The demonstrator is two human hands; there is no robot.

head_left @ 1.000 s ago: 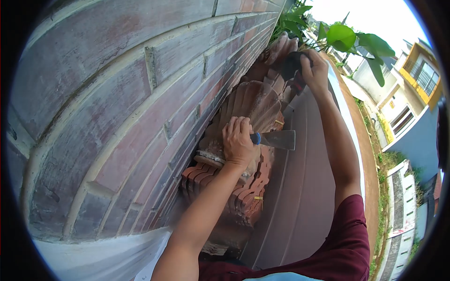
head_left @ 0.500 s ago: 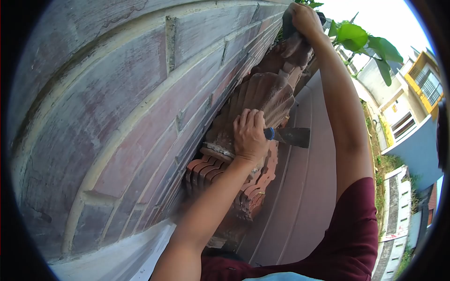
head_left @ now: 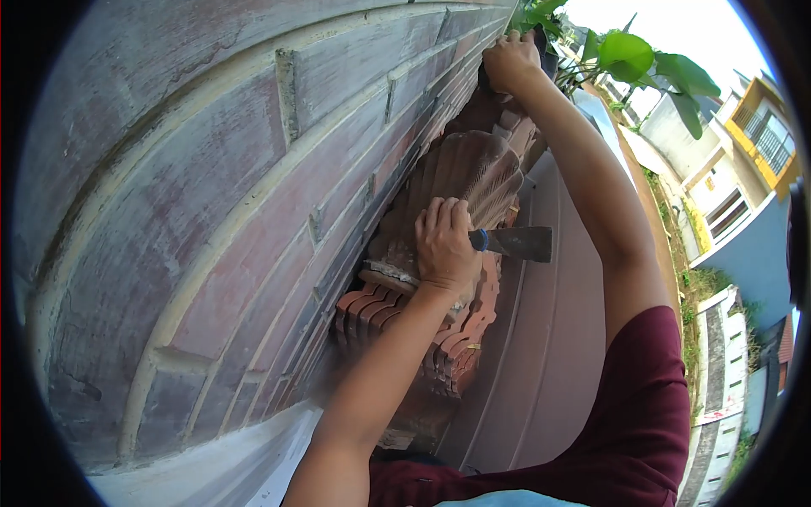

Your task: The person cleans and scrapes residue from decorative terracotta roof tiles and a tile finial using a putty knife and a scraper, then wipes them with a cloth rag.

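My left hand [head_left: 446, 245] is closed around the handle of a scraper [head_left: 525, 244], which has a blue ring and a flat, stained metal blade pointing right. This hand lies against a stack of brown clay tiles [head_left: 456, 173] with ridged, fan-like faces. Farther off, at the top, my right hand [head_left: 512, 62] is closed on a dark object [head_left: 547, 61] at the far end of the stack. The hand covers much of that object, so its kind cannot be made out.
A brick wall [head_left: 245, 194] runs close along the left. Below my left hand are stacked orange-red wavy tiles [head_left: 460, 346]. A smooth pinkish surface [head_left: 541, 338] with seams lies to the right. Green leaves [head_left: 625, 56] hang near my right hand, with houses [head_left: 752, 152] beyond.
My right hand has shifted left and slightly down in the view, nearer the wall, along with the dark object. My left hand stays on the tiles with the scraper.
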